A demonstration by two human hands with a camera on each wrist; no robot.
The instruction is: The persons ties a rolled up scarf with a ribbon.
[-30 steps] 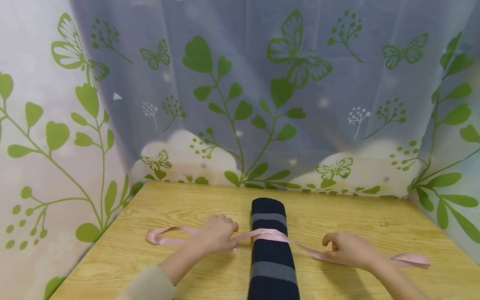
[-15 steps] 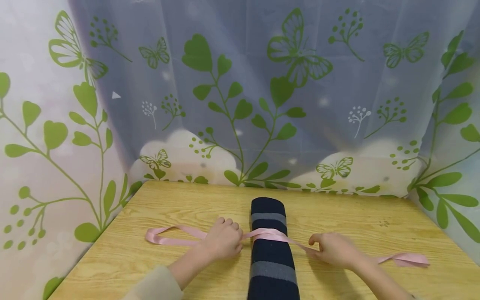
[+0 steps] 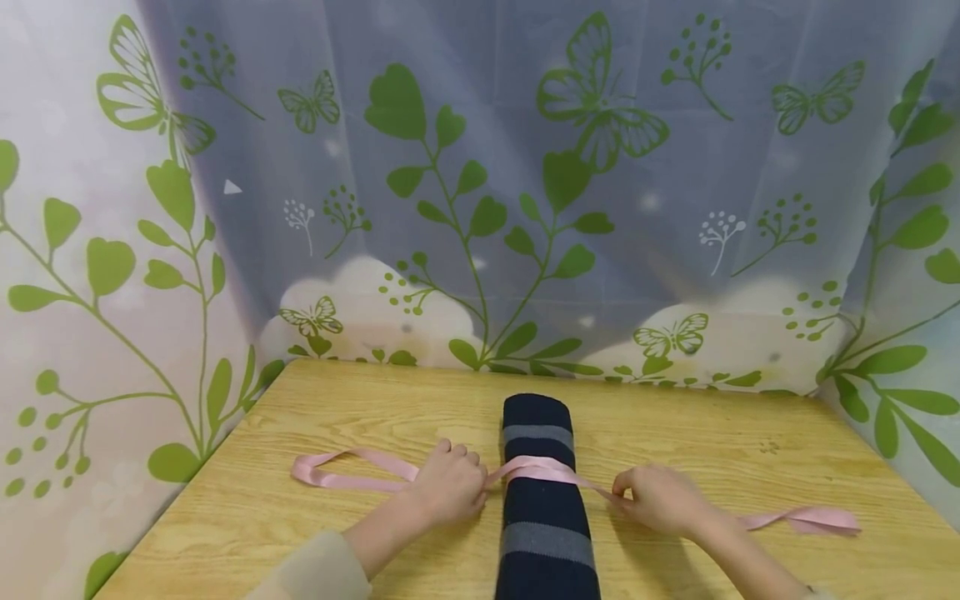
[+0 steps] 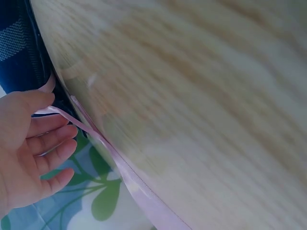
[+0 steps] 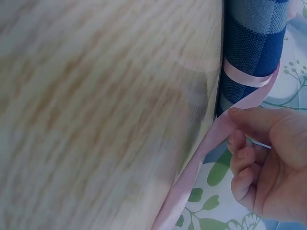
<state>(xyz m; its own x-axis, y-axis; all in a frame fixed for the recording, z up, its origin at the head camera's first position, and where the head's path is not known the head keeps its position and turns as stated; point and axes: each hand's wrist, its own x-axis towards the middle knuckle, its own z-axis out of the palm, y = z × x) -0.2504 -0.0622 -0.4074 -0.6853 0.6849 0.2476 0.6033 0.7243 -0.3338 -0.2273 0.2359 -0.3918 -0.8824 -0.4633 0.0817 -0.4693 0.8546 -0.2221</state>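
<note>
A rolled dark navy cloth with grey stripes (image 3: 546, 508) lies lengthwise on the table. Around its middle runs a pink ribbon (image 3: 542, 469), crossed on top, its two ends leading out to either side. Close by the roll's left side, my left hand (image 3: 450, 483) pinches one end between thumb and forefinger, the other fingers loosely bent in the left wrist view. On the opposite side my right hand (image 3: 660, 500) pinches the other end with thumb and index finger, near the roll (image 5: 252, 52). The ribbon's underside is hidden beneath the cloth.
The wooden table (image 3: 390, 392) reaches back to a hanging curtain (image 3: 480, 208) printed with green leaves and butterflies. A loop of loose ribbon (image 3: 322, 473) lies on the left, and a twisted ribbon tail (image 3: 821, 520) on the right.
Both hands have moved inward along the ribbon, closer to the roll. The cloth roll and the loose ribbon ends have stayed nearly in place.
</note>
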